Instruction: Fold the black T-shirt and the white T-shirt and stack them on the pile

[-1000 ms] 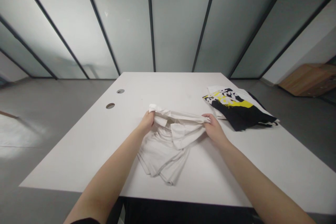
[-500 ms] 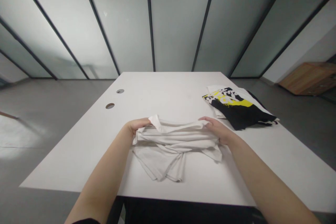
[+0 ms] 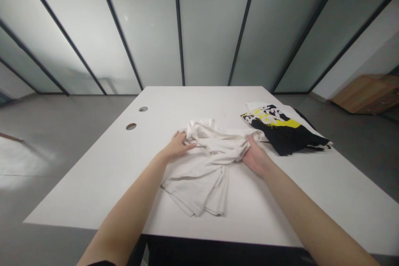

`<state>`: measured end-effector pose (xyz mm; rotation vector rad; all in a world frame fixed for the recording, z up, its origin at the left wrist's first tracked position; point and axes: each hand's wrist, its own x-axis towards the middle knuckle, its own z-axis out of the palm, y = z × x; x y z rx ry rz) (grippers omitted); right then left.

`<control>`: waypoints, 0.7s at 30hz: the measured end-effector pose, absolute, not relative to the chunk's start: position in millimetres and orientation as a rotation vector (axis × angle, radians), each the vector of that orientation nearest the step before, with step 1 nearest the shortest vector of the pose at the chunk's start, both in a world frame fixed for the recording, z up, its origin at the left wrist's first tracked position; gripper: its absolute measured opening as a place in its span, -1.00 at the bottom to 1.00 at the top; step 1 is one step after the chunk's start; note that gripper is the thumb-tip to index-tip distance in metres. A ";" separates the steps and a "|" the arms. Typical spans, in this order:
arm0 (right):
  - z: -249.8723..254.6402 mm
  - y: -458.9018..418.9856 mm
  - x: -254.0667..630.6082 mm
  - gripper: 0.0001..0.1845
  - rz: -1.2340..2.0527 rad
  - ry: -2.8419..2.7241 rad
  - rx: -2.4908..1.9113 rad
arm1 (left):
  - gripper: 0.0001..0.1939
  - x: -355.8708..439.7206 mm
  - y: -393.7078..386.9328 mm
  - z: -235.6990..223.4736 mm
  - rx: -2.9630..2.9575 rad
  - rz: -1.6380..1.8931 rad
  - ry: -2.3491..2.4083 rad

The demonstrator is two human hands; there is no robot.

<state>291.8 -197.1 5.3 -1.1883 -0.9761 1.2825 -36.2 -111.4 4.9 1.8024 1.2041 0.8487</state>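
Note:
A crumpled white T-shirt (image 3: 215, 149) lies bunched on the near middle of the white table (image 3: 102, 183). Its upper part is gathered in folds, while a flatter flap spreads toward the front edge. At the left side of the bunch, my left hand (image 3: 178, 146) touches the cloth with thumb and fingers apart. My right hand (image 3: 256, 158) is closed on the right end of the gathered fabric, thumb on top. Some of its fingers are hidden behind the cloth.
A pile of garments, topped by a black, white and yellow printed one (image 3: 280, 129), lies at the table's right side. Two round holes (image 3: 131, 126) pierce the tabletop at left. Frosted glass panels (image 3: 205, 29) stand behind; a wooden cabinet (image 3: 366, 93) is at far right.
The bunched top of the T-shirt has shifted and twisted, its left part now farther back. My left hand has moved right and its fingers have spread; my right hand has turned, still gripping.

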 end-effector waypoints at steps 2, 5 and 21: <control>3.7 -206.1 278.4 -0.37 1.405 -1.041 -1.199 | -0.24 -18.9 -124.0 -1.2 2.018 0.712 1.327; 1.1 -216.3 263.7 -0.31 1.371 -1.205 -1.262 | -0.46 2.3 -141.4 -2.8 2.114 0.599 1.133; 4.4 -186.5 303.3 -0.37 1.102 -0.591 -1.190 | -0.81 -30.8 -93.7 25.1 0.348 1.403 0.681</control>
